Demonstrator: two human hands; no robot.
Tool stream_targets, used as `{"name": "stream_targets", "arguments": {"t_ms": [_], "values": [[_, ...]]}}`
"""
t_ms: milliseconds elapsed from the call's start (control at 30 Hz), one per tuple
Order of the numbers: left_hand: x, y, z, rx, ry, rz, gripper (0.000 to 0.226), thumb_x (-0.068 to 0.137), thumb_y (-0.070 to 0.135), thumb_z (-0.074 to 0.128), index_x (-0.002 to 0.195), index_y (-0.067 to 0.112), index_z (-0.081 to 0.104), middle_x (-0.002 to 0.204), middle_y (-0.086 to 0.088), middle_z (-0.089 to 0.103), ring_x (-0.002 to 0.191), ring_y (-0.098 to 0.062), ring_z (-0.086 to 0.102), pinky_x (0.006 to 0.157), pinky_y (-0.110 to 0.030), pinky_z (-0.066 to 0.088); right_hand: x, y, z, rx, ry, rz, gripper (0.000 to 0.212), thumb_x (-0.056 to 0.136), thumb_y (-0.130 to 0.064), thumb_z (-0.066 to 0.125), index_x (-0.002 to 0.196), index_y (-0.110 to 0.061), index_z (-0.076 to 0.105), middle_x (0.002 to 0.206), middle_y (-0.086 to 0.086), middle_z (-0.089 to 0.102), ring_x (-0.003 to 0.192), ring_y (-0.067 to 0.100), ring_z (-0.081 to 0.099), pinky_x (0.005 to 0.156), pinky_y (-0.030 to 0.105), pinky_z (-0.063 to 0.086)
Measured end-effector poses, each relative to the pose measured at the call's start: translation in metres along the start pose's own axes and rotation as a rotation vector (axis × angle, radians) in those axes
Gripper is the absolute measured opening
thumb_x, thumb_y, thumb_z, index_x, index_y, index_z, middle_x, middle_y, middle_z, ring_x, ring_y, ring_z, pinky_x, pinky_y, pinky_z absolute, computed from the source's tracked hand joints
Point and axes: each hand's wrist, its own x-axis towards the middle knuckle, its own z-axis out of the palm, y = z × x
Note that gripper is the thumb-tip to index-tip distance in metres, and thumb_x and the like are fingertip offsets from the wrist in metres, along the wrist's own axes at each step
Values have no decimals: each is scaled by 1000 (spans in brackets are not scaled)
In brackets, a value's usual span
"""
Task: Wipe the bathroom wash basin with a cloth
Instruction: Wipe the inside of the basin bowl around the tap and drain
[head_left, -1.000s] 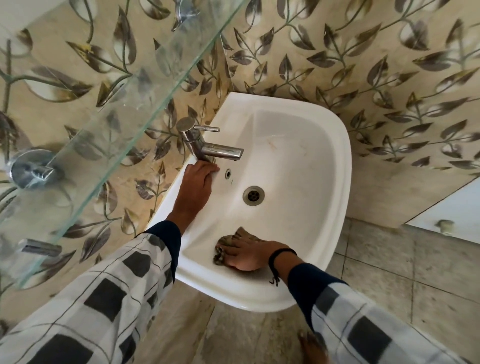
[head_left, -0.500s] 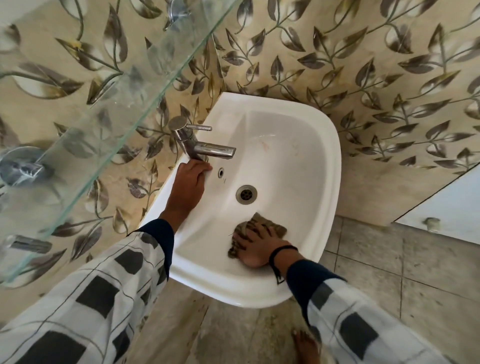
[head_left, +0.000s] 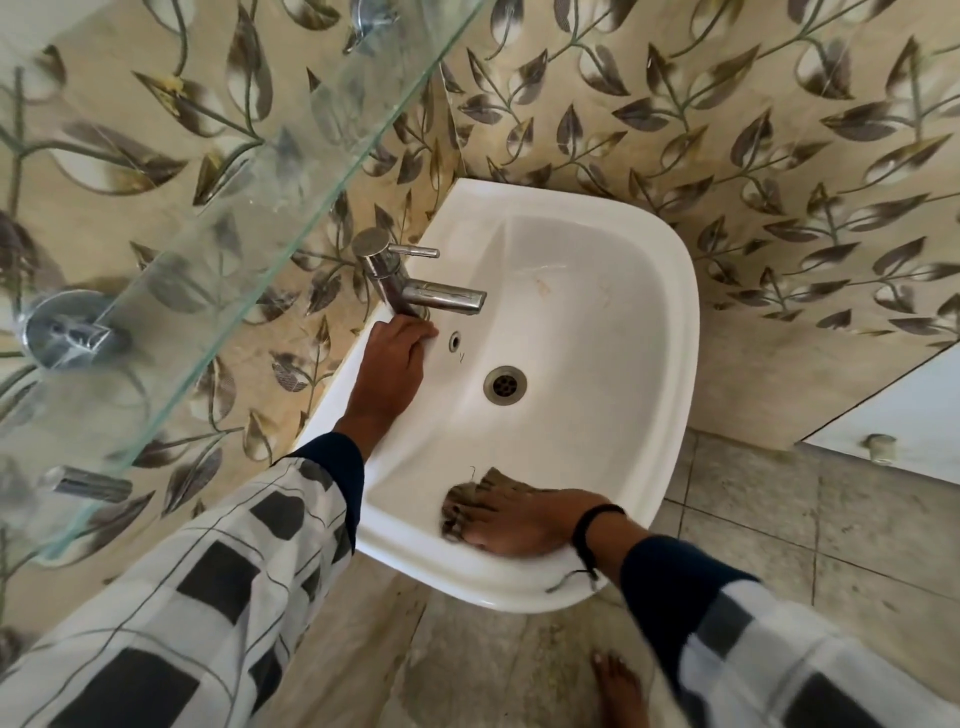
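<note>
Looking down from my head, my right hand (head_left: 519, 525) lies flat, fingers stretched, pressing the brown cloth (head_left: 475, 493) against the inner wall of the wash basin (head_left: 670, 322), at 6 o'clock from the drain (head_left: 505, 383). At 9 o'clock my left hand (head_left: 392, 364) curls its fingers over the basin's ledge, touching the base of the tap (head_left: 415, 291).
</note>
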Motion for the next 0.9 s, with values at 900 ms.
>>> {"name": "stream_targets", "arguments": {"t_ms": [900], "values": [[-1, 3, 0, 17, -2, 1, 28, 99, 3, 45, 111, 7, 70, 117, -6, 65, 103, -26, 52, 90, -22, 32, -45, 31, -12, -328, -32, 363, 66, 96, -65, 8, 155, -37, 4, 165, -11, -2, 152, 21, -2, 119, 57, 1]]}}
